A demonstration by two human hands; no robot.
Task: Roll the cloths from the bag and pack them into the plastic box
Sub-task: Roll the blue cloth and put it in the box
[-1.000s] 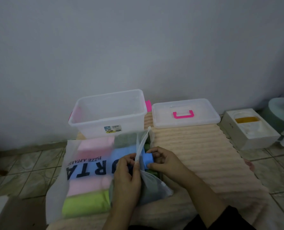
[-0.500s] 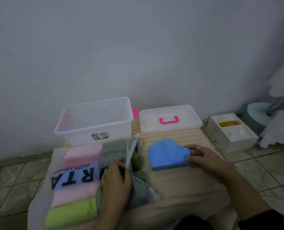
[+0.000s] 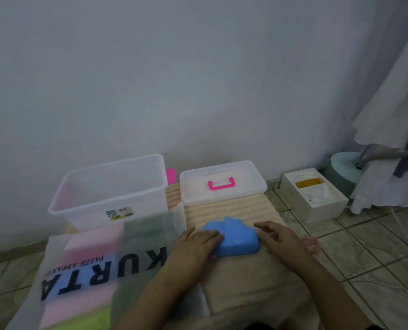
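Two hands flank blue cloth (image 3: 237, 239); mat (image 3: 253, 277) bare nearside.

Floor (image 3: 377, 246): pale tiles, ribbed beige mat (image 3: 234, 208) spread along the wall.
Mat's far edge: clear plastic box (image 3: 107, 186), lid (image 3: 222, 179) with pink handle beside it.
Mat's middle: blue cloth (image 3: 236, 236).
Mat's left edge: printed bag (image 3: 84, 267).
Tiles right: white carton (image 3: 315, 194).
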